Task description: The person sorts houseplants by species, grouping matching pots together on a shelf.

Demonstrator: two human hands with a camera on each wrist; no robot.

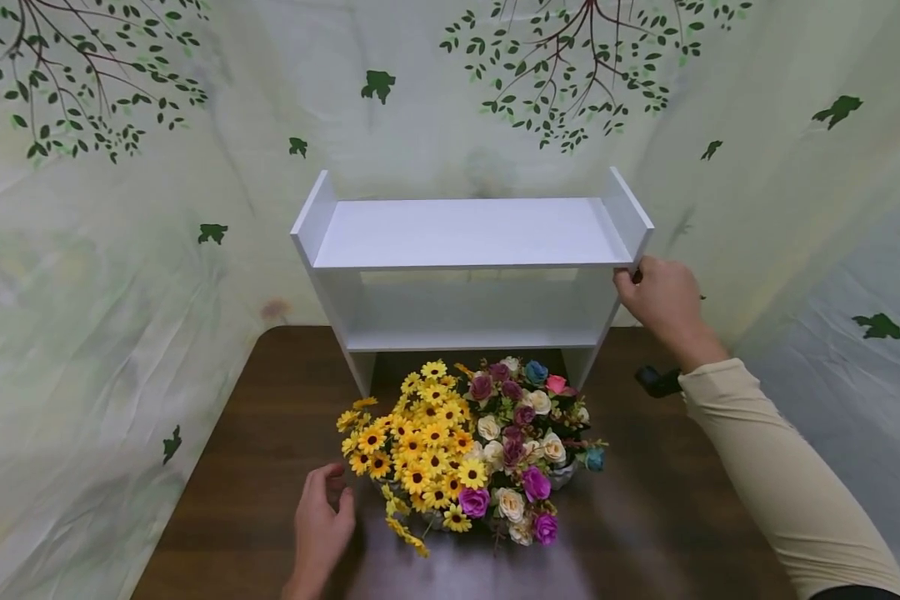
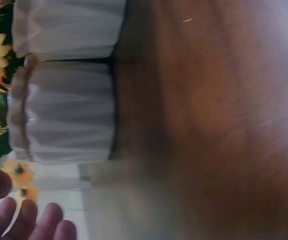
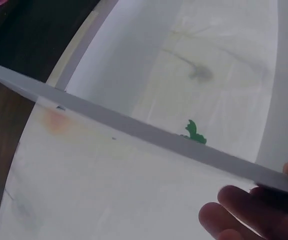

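Observation:
A white two-tier shelf [image 1: 472, 233] stands upright on the table in the head view. My right hand [image 1: 663, 300] holds the edge of its right side panel, just below the upper board. In the right wrist view the thumb lies on one side of that panel [image 3: 149, 132] and the fingers [image 3: 244, 205] on the other. My left hand [image 1: 322, 521] is beside the yellow artificial daisies [image 1: 427, 442], its fingers loosely bent around nothing. Pale ribbed flowerpots [image 2: 69, 112] stand side by side in the left wrist view. Mixed artificial roses [image 1: 517, 442] adjoin the daisies on the right.
The flowers stand in front of the shelf on a dark brown wooden table [image 1: 255, 467]. A small black object [image 1: 656, 382] sits near my right wrist. Behind hangs a pale cloth [image 1: 420, 142] printed with branches and leaves.

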